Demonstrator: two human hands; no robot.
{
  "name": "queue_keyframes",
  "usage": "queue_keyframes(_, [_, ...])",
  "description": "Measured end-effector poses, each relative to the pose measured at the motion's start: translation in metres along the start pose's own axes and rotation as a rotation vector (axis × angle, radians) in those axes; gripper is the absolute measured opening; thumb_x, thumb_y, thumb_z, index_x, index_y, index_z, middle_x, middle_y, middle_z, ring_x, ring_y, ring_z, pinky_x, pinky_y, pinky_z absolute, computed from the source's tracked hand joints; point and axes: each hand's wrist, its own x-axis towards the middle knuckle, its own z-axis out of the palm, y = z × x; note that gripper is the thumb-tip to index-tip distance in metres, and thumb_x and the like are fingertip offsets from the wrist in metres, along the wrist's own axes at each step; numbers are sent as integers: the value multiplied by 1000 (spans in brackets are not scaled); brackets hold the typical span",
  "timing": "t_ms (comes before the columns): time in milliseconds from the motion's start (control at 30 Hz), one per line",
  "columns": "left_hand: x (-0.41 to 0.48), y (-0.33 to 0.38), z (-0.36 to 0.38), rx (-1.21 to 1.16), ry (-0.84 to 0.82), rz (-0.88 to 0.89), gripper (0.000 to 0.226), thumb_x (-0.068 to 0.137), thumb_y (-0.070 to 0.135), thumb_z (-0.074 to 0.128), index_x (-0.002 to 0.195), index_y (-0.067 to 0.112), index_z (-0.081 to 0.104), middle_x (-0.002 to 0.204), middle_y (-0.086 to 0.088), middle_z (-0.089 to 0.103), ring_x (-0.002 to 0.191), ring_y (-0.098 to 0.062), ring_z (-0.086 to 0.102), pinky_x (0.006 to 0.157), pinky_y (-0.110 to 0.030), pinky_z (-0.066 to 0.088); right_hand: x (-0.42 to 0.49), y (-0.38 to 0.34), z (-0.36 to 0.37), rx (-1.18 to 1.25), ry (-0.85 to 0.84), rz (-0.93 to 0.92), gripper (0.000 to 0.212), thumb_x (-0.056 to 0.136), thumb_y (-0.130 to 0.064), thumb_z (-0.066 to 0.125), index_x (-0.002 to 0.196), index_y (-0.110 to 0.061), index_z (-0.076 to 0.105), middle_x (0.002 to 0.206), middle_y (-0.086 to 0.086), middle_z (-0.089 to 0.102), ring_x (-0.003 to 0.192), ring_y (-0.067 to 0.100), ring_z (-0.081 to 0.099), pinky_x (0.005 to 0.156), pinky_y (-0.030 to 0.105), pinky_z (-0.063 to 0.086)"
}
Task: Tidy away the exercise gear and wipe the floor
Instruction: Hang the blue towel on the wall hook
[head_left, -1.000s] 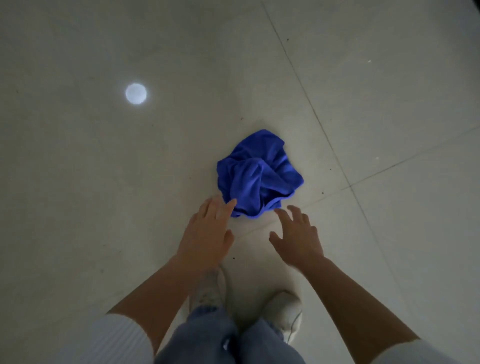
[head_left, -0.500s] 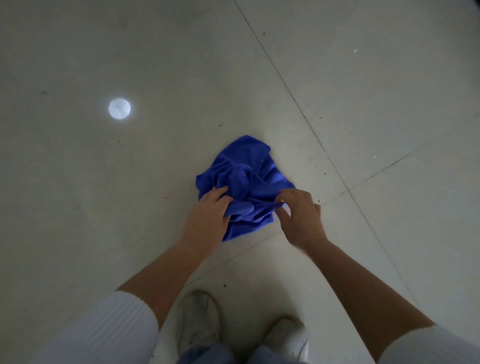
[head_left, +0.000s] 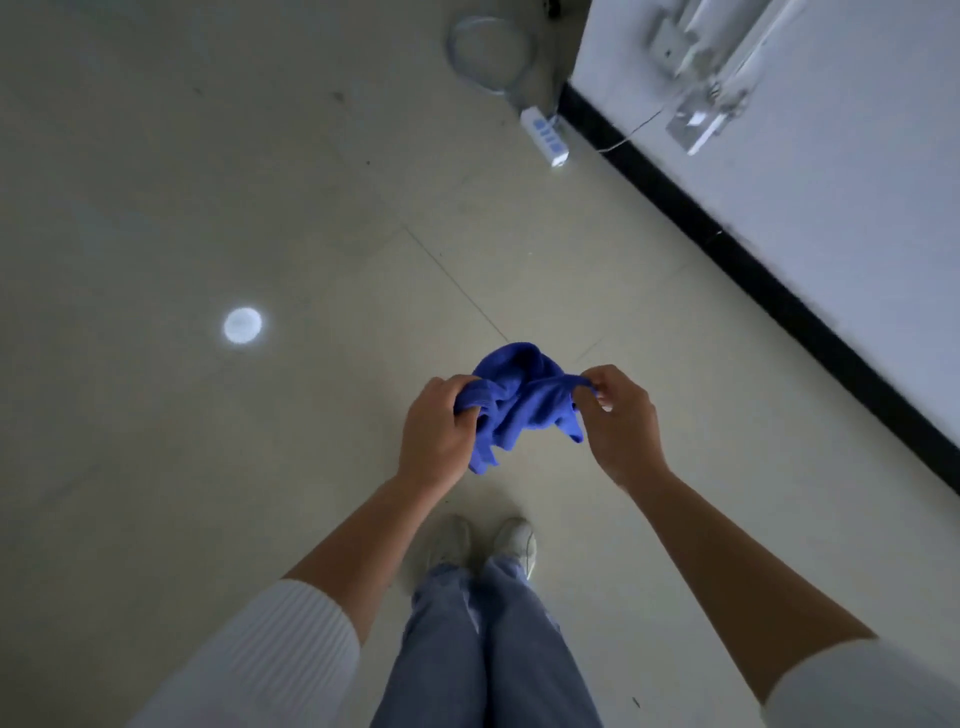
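A crumpled blue cloth hangs in the air between my two hands, well above the pale tiled floor. My left hand grips its left side in a closed fist. My right hand pinches its upper right edge between thumb and fingers. Loose folds of the cloth droop down between the hands. I am standing upright, with my shoes and jeans below.
A white wall with a black skirting strip runs along the right. A white power strip with a cable lies near the wall. A clear round hoop-like object lies at the far top. A bright light spot reflects on the floor.
Both hands reached the cloth on the floor, took hold of it and lifted it. I rose from bending low to standing, so the wall and power strip came into view.
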Motion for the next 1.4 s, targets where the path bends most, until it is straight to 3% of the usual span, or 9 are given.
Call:
queue_keyframes(167, [-60,112,-32,-72,-103,32,34,77,-2,47,93,21,65,82,11,68,70,7,60,65,-6,41,-86,-46,-109,108,110,49,11,82,-12,61,77,-18,67,80,1,70,77,19,61,64,25,43])
queue_keyframes(367, [-98,209,-30,11,-397,212,17,70,11,55,75,25,65,66,5,68,59,-6,60,58,-16,45,-170,-49,-191,343,394,111,10,81,-3,61,74,-8,67,67,4,64,67,18,57,64,28,44])
queue_keyframes(467, [-113,259,-14,34,-507,367,10,70,13,59,72,22,63,64,5,66,58,-6,59,58,-19,47,-209,-35,-220,398,555,133,12,78,-10,62,70,-17,68,67,1,66,69,19,60,69,36,49])
queue_keyframes(633, [-157,336,25,94,-629,611,12,69,13,63,64,16,52,55,9,54,53,-8,49,55,-24,43,-276,-13,-274,335,847,150,13,83,-15,62,76,-23,69,75,0,59,64,15,53,57,25,40])
queue_keyframes(800, [-236,414,83,179,-802,808,14,74,15,62,64,18,53,61,8,53,56,-7,47,53,-19,36,-344,21,-331,593,963,155,22,84,-2,57,74,-18,68,59,-2,65,55,15,59,53,27,47])
queue_keyframes(967, [-341,476,165,162,-932,953,9,76,19,63,73,11,59,65,0,58,59,-12,49,54,-23,40,-428,76,-395,828,1026,55,14,87,1,59,90,-10,67,82,5,71,74,17,68,61,22,52])
queue_keyframes(1233, [-541,542,307,-2,-1125,975,13,78,24,65,71,15,59,59,0,57,61,-14,51,60,-27,43,-592,193,-513,773,961,99,27,86,-7,62,111,-15,67,105,8,72,96,17,67,85,32,54])
queue_keyframes(1300, [-588,556,341,-18,-1180,992,13,78,23,65,71,14,58,56,1,55,59,-15,49,60,-28,42,-623,215,-538,729,988,139,21,85,-9,65,104,-16,69,99,5,73,87,14,68,83,31,53])
queue_keyframes(1400, [-657,576,388,-22,-1270,1029,13,78,22,66,71,13,59,54,-1,53,58,-15,48,61,-29,42,-660,251,-576,606,1133,342,9,82,-15,64,73,-17,67,68,1,65,62,14,59,63,27,49])
